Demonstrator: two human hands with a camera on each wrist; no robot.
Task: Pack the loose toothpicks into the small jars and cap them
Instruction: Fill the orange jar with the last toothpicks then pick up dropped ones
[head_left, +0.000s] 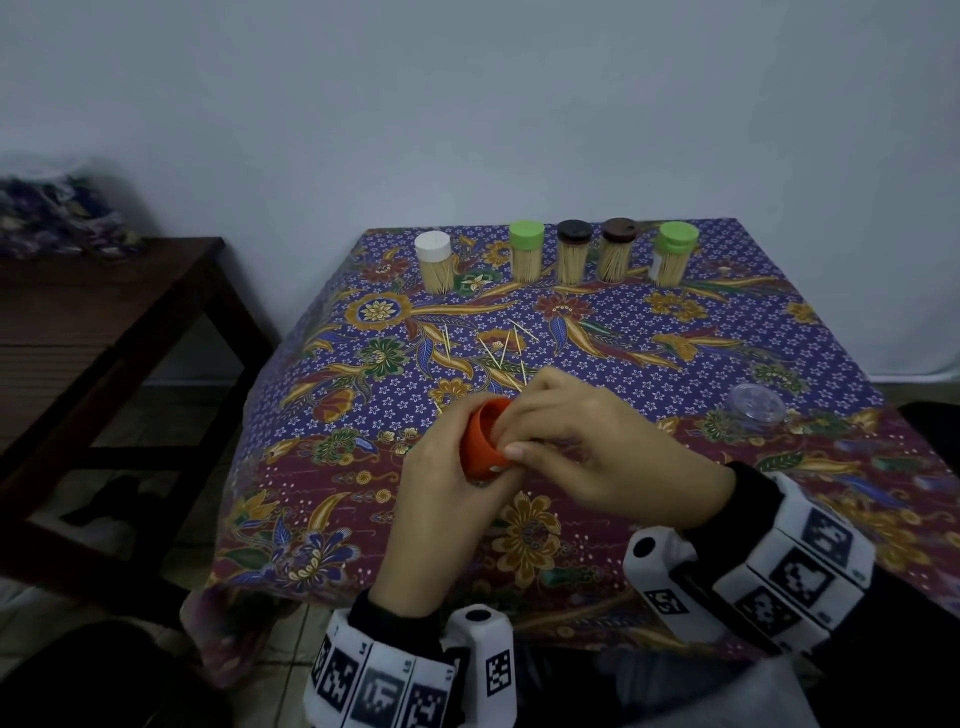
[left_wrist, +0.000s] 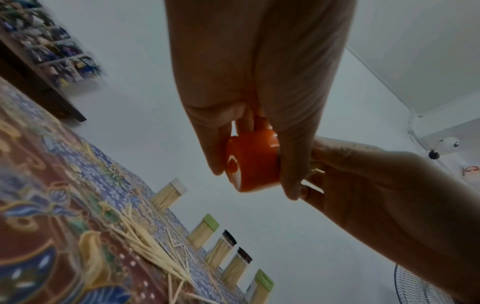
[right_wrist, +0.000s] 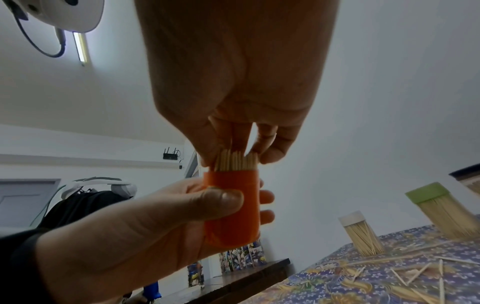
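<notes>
Fingers and thumb of the left hand (right_wrist: 145, 222) wrap an orange jar (right_wrist: 231, 207) held above the patterned tablecloth (head_left: 597, 322). The right hand (right_wrist: 233, 82) pinches a bundle of toothpicks (right_wrist: 235, 162) standing in the jar's mouth, while loose toothpicks (head_left: 498, 348) lie just beyond and five capped jars (head_left: 571, 252) line the far edge.

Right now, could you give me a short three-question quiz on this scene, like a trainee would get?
1. True or false: the left hand grips the orange jar.
2. How many capped jars stand in the back row?
3. What does the right hand hold? A) a lid B) a bundle of toothpicks C) nothing

Key: 1 true; 2 five; 3 B
</notes>
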